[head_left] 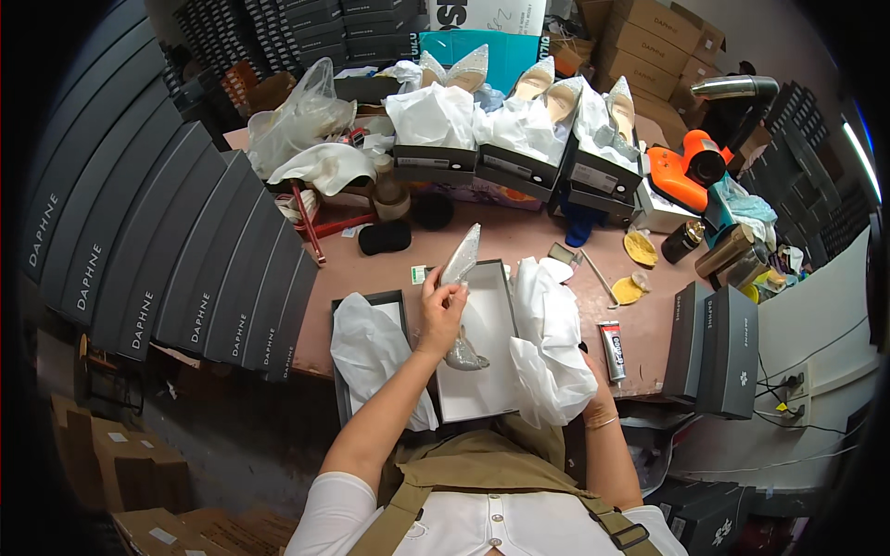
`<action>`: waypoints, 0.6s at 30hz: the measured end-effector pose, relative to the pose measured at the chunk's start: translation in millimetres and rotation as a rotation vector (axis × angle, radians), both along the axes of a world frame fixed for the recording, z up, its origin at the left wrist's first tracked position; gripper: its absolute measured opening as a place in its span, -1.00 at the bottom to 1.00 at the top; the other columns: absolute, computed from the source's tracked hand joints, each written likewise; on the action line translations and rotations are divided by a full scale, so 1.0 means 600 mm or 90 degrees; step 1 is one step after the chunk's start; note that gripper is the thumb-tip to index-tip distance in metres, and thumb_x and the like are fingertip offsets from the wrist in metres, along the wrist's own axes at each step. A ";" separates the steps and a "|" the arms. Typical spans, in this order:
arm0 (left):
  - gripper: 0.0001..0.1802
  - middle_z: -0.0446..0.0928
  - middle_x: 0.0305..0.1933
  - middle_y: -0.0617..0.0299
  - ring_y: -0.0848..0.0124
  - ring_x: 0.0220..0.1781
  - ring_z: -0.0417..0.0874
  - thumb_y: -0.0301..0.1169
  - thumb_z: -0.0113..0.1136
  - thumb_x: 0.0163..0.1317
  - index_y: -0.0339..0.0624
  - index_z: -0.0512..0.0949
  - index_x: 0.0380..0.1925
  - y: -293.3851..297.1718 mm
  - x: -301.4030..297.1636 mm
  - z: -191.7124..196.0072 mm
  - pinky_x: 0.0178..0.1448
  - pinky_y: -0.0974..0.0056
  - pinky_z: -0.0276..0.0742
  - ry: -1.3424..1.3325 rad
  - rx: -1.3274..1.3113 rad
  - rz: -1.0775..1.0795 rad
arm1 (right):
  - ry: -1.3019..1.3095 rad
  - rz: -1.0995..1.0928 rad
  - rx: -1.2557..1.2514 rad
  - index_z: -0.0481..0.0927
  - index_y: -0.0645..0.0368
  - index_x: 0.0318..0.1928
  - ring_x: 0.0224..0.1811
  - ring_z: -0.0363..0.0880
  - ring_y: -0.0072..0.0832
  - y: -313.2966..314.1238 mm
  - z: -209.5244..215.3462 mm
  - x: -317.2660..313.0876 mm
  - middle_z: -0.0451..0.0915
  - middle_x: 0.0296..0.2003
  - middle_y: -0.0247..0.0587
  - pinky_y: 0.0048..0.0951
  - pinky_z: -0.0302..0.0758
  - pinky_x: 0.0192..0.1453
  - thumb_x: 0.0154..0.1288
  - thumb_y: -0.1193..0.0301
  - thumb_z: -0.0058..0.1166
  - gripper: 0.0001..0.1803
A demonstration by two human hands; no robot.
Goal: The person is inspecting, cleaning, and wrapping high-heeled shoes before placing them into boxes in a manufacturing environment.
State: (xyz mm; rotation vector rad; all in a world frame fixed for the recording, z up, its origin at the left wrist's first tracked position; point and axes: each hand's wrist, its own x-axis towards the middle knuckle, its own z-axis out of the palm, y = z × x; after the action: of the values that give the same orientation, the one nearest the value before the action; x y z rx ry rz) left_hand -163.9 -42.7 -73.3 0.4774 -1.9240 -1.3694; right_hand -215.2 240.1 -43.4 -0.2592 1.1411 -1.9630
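My left hand (442, 310) grips a glittery silver pointed shoe (461, 258) by its middle, toe pointing up and heel hanging down, above an open grey shoe box (482, 366) at the pink table's near edge. My right hand is hidden under crumpled white tissue paper (547, 343) that drapes over the box's right side; only its wrist (598, 408) shows. The box lid (371, 301) lies to the left with more white tissue (375, 357) in it.
Tall stacks of dark grey shoe boxes (176, 250) crowd the left. Open boxes with pointed shoes (519, 148) line the back. A glue tube (612, 352), two closed grey boxes (723, 352), an orange tool (686, 171) and a black-handled brush (385, 238) lie around.
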 end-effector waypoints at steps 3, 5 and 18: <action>-0.73 0.31 0.23 -0.06 0.22 0.03 0.46 -0.26 0.22 0.19 -0.29 0.61 -0.35 0.007 -0.005 0.005 0.06 0.25 0.42 -0.023 -0.085 0.008 | 0.027 0.001 0.019 0.43 0.28 0.16 0.01 0.55 -0.50 0.013 0.011 0.007 0.56 0.03 -0.23 -0.43 0.49 0.11 0.11 0.52 0.22 -0.45; -0.75 0.33 0.21 -0.07 0.20 0.08 0.45 -0.28 0.22 0.18 -0.30 0.61 -0.35 0.021 0.006 0.022 0.11 0.23 0.41 -0.001 -0.207 0.019 | 0.044 -0.005 0.030 0.43 0.28 0.16 0.01 0.55 -0.51 0.034 0.014 0.008 0.56 0.03 -0.22 -0.44 0.49 0.11 0.09 0.53 0.24 -0.43; -0.80 0.52 -0.41 0.05 0.06 -0.29 0.55 -0.30 0.22 0.07 -0.22 0.58 -0.50 0.218 -0.142 0.036 -0.21 0.07 0.45 -0.126 -0.405 -0.370 | 0.075 -0.349 0.106 0.40 0.28 0.15 0.03 0.55 -0.25 0.269 -0.070 0.049 0.50 0.06 -0.05 -0.20 0.53 0.14 0.36 0.36 -0.09 -0.59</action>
State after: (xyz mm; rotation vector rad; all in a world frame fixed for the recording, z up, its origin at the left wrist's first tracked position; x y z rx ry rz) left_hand -249.3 88.4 -51.9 -0.2908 -2.6385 -0.9518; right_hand -185.8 401.2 -85.4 0.0355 1.5662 -2.3241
